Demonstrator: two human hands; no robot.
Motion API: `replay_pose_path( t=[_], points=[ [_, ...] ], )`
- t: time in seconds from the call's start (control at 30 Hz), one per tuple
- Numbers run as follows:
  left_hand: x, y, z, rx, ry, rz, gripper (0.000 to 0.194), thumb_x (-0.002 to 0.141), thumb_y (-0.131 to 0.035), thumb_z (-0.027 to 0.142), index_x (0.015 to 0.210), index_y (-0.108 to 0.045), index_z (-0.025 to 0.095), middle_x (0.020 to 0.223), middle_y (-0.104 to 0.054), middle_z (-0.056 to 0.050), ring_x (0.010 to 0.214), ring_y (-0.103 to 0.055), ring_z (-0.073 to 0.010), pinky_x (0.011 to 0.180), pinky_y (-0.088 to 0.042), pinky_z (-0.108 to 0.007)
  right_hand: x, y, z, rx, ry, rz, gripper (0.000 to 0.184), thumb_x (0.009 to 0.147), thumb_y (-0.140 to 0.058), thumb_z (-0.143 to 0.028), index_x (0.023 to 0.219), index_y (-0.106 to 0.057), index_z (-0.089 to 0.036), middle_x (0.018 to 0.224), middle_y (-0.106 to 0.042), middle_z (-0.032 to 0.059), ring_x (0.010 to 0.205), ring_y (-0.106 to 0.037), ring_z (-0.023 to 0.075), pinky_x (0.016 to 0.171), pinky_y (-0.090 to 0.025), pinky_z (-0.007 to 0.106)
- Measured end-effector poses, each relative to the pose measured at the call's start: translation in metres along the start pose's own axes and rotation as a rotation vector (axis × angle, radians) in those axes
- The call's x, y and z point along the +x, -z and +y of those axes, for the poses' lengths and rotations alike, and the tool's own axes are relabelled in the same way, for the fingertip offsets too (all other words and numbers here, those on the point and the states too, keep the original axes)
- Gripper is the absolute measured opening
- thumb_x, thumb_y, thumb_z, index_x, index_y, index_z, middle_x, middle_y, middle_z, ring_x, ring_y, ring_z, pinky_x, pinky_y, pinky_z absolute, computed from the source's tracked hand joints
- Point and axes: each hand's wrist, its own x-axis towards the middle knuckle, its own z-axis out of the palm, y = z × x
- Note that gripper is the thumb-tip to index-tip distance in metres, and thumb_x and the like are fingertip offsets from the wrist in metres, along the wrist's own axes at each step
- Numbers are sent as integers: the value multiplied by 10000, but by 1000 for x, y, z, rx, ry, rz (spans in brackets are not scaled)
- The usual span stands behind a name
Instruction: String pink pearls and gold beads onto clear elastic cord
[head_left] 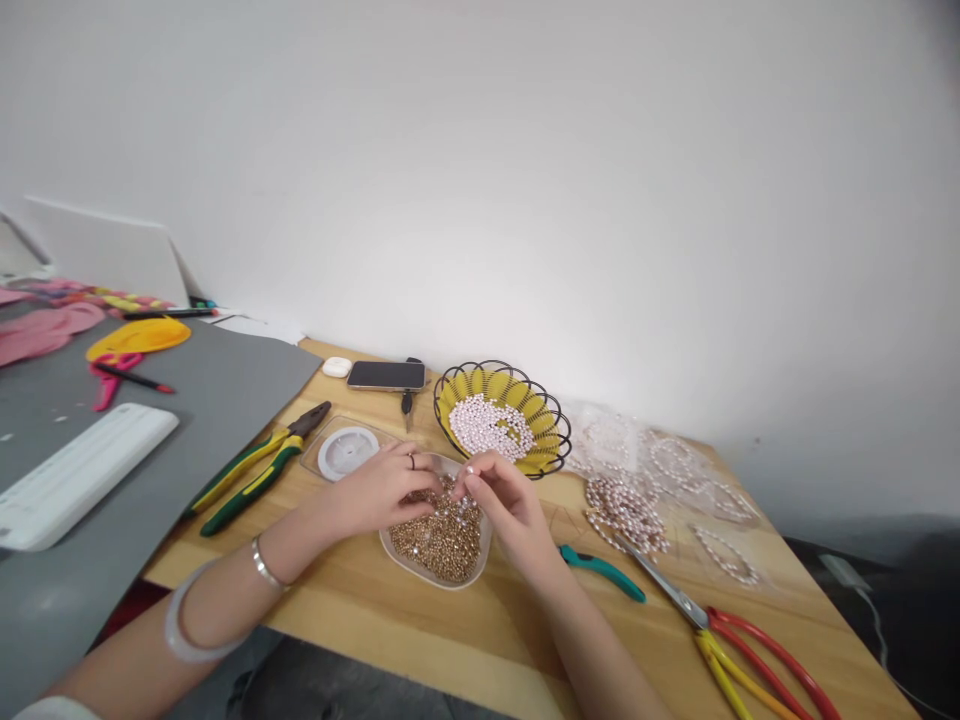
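Note:
A light-rimmed tray of small gold beads (439, 545) lies below both hands, with some pale shiny beads among the gold ones. My left hand (386, 490) reaches over its left side, thumb and fingers apart and fingertips at the beads. Above the tray's right side, my right hand (504, 500) pinches a small pale bead (470, 472) between thumb and forefinger. Any thread at the fingertips is too fine to make out. Behind the tray stands a black wire basket (564, 440) with a yellow lining, holding pale pink beads (487, 425).
Green-yellow pliers (259, 465), a white spool (347, 452) and a phone (386, 375) lie left. At right are strung beads (626, 510), a teal-handled tool (604, 570) and red-and-yellow-handled scissors (701, 615). A grey mat (217, 400) covers the left side; a wall rises behind.

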Motion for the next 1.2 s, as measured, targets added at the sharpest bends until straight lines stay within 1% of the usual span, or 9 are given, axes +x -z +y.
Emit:
replay_pose_path(
  t=[0.07, 0.2, 0.33, 0.53, 0.67, 0.77, 0.93, 1.1, 1.2],
  points=[
    [-1, -2, -1, -9, -14, -22, 182, 845, -728, 182, 1026, -708, 199, 1044, -711, -75, 990, -568, -277, 873, -413, -393, 0, 0, 1, 6, 1, 6, 275, 943, -608, -463, 822, -573, -219, 732, -625, 19, 730, -572, 195, 718, -433, 330],
    [-1, -5, -3, -49, -29, 5, 158, 872, -689, 134, 1002, -714, 220, 1010, -722, -47, 977, -579, -253, 893, -390, -383, 0, 0, 2, 1, 6, 5, 275, 944, -602, -465, 821, -567, -222, 732, -615, 17, 718, -562, 192, 705, -426, 329],
    [-1, -3, -2, -73, -7, 7, 137, 855, -727, 162, 976, -709, 224, 1002, -696, -42, 983, -579, -248, 876, -399, -365, 0, 0, 0, 5, -4, -2, 275, 943, -601, -465, 819, -562, -222, 720, -611, 13, 703, -560, 190, 698, -429, 327],
    [-2, 3, 1, -74, -33, -16, 83, 791, -802, 180, 795, -730, 221, 979, -665, -31, 989, -545, -250, 890, -377, -376, 0, -1, -2, 10, -16, -7, 292, 932, -611, -482, 810, -560, -221, 698, -608, 8, 677, -553, 183, 689, -429, 323],
    [-2, 4, 2, -64, -32, -10, 131, 766, -825, 191, 869, -757, 236, 1007, -653, -39, 1004, -533, -256, 886, -378, -374, 1, -2, -2, 13, -26, -17, 309, 927, -610, -498, 797, -550, -224, 691, -597, 2, 661, -550, 179, 678, -434, 320],
    [-2, 2, 2, -72, -43, -14, 108, 772, -823, 198, 848, -754, 233, 1019, -659, -41, 1010, -538, -259, 893, -374, -379, 1, -3, -2, 15, -18, -15, 317, 925, -612, -499, 786, -544, -222, 689, -594, 0, 655, -545, 174, 674, -433, 314],
    [-3, 0, 3, -95, -82, -12, 84, 813, -770, 151, 805, -717, 216, 1006, -664, -36, 1014, -571, -243, 898, -379, -366, 1, -4, -2, 15, -21, -17, 311, 925, -610, -500, 799, -551, -222, 687, -592, -2, 659, -544, 175, 671, -433, 312],
    [-2, 2, 5, -97, -62, -8, 105, 834, -685, 96, 854, -690, 199, 1021, -654, -56, 1022, -586, -250, 912, -397, -372, 1, -3, -3, 29, -16, -16, 300, 927, -620, -474, 787, -554, -217, 690, -591, 0, 653, -541, 171, 671, -429, 313],
    [-1, 2, 5, -116, -79, -15, 112, 838, -698, 111, 897, -698, 206, 1052, -655, -63, 1058, -582, -256, 935, -403, -383, 1, -3, -2, 38, -17, -16, 294, 929, -617, -471, 794, -556, -217, 694, -594, 2, 654, -542, 172, 671, -431, 315]
  ],
)
